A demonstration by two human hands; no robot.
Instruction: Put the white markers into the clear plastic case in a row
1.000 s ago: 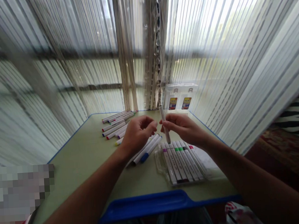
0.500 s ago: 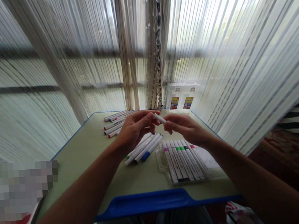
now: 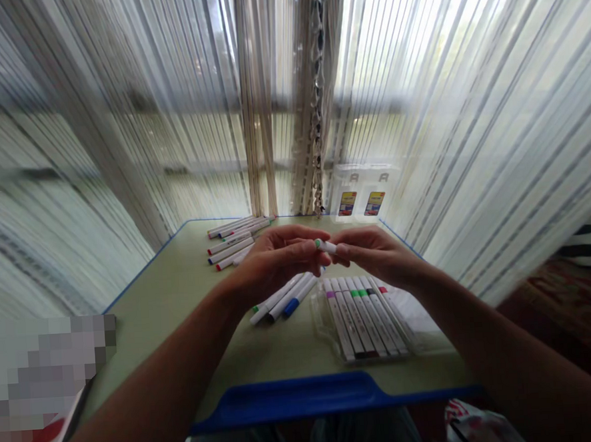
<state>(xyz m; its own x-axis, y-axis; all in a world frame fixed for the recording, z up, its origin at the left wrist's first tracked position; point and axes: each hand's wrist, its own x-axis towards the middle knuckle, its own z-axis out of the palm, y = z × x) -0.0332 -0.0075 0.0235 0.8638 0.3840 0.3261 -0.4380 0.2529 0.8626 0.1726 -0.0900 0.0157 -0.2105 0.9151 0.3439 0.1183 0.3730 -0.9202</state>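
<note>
Both hands meet above the middle of the table around one white marker [image 3: 328,247] with a green end. My left hand [image 3: 284,256] pinches the green end between thumb and fingers. My right hand [image 3: 372,249] grips the other end, its thumb lying along the white barrel. Below and to the left of the hands lies a small group of loose white markers [image 3: 280,300], one with a blue cap. A clear plastic case [image 3: 326,322] to the lower right holds a row of white markers [image 3: 364,320] with purple, green, black and red bands.
More loose markers [image 3: 231,241] lie at the table's back left. Against the curtain [image 3: 194,120] stands a clear plastic case [image 3: 358,184] with two labels. The pale table [image 3: 151,310] has a blue edge and a blue tray groove [image 3: 296,395] at the front. A plastic bag [image 3: 478,426] is at lower right.
Both hands have come down slightly and a little to the right, with the marker between them. The marker now lies flatter. The fingers of the two hands are closer together.
</note>
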